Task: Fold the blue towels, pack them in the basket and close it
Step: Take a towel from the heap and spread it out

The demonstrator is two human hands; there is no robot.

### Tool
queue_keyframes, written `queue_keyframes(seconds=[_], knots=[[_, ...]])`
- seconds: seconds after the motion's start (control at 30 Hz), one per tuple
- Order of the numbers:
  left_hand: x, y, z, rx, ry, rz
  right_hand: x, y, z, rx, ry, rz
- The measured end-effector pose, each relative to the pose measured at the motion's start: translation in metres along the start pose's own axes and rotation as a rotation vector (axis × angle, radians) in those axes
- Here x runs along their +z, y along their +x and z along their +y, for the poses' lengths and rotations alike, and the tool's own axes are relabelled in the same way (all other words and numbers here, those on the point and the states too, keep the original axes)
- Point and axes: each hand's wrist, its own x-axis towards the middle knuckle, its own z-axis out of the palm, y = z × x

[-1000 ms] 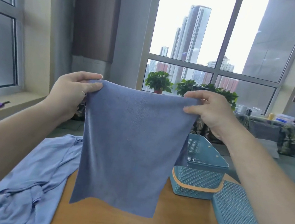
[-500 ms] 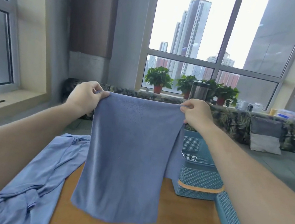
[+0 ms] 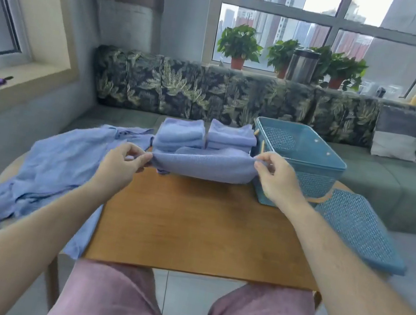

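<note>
Here the left hand (image 3: 119,166) and right hand (image 3: 280,184) each pinch a top corner of one towel (image 3: 203,163) between thumb and forefinger, the other fingers loosely curled. The towel is stretched between them low over the far half of the table (image 3: 202,228), and its lower part seems to rest on the wood. The step in hand looks like laying it down for a fold. To do that well, the person should probably keep the held edge taut and level, draw it toward the body so the cloth spreads flat, and match corners before pressing a crease. The best room is the bare wood on the near side. Behind the towel there is little space: two stacks (image 3: 180,137) of folded towels sit just beyond it and could be knocked. The open basket (image 3: 313,181) stands just beside the right hand, its wall close to that wrist. The lid (image 3: 357,233) lies at the right and seems to overhang the table edge, so a sweep of the forearm might tip it off. On the left a heap (image 3: 60,167) of unfolded towels hangs over the rim.
</note>
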Motion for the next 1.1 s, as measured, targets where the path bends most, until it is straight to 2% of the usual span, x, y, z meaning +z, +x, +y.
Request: queue_keyframes(seconds=[0.17, 0.43, 0.5, 0.57, 0.63, 0.7, 0.77, 0.83, 0.9, 1.1], knots=[[0.024, -0.037, -0.094, -0.134, 0.136, -0.03, 0.06, -0.071, 0.071, 0.142, 0.006, -0.109], [0.037, -0.052, -0.102, -0.139, 0.305, 0.017, 0.078, -0.092, 0.096, 0.217, 0.021, -0.166], [0.039, -0.051, -0.1, -0.055, 0.416, 0.072, 0.076, -0.089, 0.094, 0.188, -0.026, -0.167], [0.046, -0.048, -0.094, 0.109, 0.589, 0.086, 0.076, -0.084, 0.092, 0.107, -0.133, -0.138], [0.062, -0.042, -0.083, 0.268, 0.684, 0.001, 0.082, -0.08, 0.084, 0.024, -0.267, -0.098], [0.085, -0.034, -0.073, 0.314, 0.684, -0.174, 0.092, -0.076, 0.067, -0.09, -0.411, -0.088], [0.107, -0.029, -0.069, 0.285, 0.717, -0.358, 0.106, -0.075, 0.052, -0.151, -0.528, -0.193], [0.123, -0.03, -0.072, 0.237, 0.811, -0.49, 0.118, -0.079, 0.049, -0.099, -0.634, -0.464], [0.128, -0.04, -0.083, 0.187, 0.902, -0.556, 0.123, -0.09, 0.053, -0.011, -0.684, -0.645], [0.119, -0.087, -0.091, 0.204, 0.912, -0.52, 0.113, -0.137, 0.052, 0.03, -0.725, -0.711]])
